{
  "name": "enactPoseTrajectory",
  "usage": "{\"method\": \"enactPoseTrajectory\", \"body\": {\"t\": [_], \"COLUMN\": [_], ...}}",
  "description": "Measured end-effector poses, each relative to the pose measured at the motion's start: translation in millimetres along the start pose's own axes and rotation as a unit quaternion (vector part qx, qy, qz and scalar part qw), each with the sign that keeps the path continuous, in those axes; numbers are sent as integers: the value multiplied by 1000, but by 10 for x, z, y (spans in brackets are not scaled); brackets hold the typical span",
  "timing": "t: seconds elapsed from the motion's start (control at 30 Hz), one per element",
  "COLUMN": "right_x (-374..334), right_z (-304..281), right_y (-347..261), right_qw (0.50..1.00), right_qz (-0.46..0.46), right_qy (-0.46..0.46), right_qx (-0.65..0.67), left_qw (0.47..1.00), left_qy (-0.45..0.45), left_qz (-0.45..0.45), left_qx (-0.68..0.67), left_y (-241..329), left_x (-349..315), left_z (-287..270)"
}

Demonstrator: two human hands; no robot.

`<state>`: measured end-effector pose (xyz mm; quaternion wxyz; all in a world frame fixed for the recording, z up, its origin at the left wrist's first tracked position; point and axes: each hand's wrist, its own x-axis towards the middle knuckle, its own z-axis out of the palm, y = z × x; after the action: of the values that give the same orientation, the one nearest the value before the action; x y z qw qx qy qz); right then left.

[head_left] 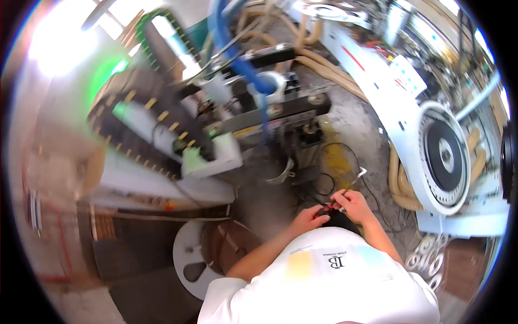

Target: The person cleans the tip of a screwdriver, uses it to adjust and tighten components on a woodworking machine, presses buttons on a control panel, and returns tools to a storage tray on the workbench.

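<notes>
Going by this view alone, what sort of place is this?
Probably an industrial workshop or factory floor: there's a black cable drag chain with yellow marks, tan corrugated hoses along the floor, and a large white-rimmed black disc.

My bare left forearm [263, 256] slants up and rightward to my left hand [307, 220], its fingers curled and its thumb pointing across toward the other hand. My bare right forearm [382, 239] angles up and leftward, and my right hand [354, 206], slightly farther forward, pinches with bent fingers, both hands close together before my belly.
</notes>
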<state>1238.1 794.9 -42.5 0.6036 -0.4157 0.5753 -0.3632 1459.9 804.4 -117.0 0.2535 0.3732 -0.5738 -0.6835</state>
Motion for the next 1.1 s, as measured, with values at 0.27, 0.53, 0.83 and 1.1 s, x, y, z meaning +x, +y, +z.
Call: {"method": "enactPoseTrajectory", "body": {"t": [0.27,0.53,0.83,1.1], "right_x": [431,659,1691,3074], "right_z": [-2231,-3568,-4489,-5461], "right_y": [-130,-810,-1009,-1798], "right_qw": [979,968,828,734], "right_qz": [-51,-73,-150,-170], "right_qy": [170,227,486,647], "right_qx": [98,77,239,119], "left_qw": [968,943,927,949], "left_qy": [-98,-116,-239,-229], "left_qz": [-63,35,23,-52], "left_qx": [222,310,288,210], "left_y": [305,1177,1800,2416], "left_x": [1545,3213,5559,7182], "left_z": [295,968,1294,1251]}}
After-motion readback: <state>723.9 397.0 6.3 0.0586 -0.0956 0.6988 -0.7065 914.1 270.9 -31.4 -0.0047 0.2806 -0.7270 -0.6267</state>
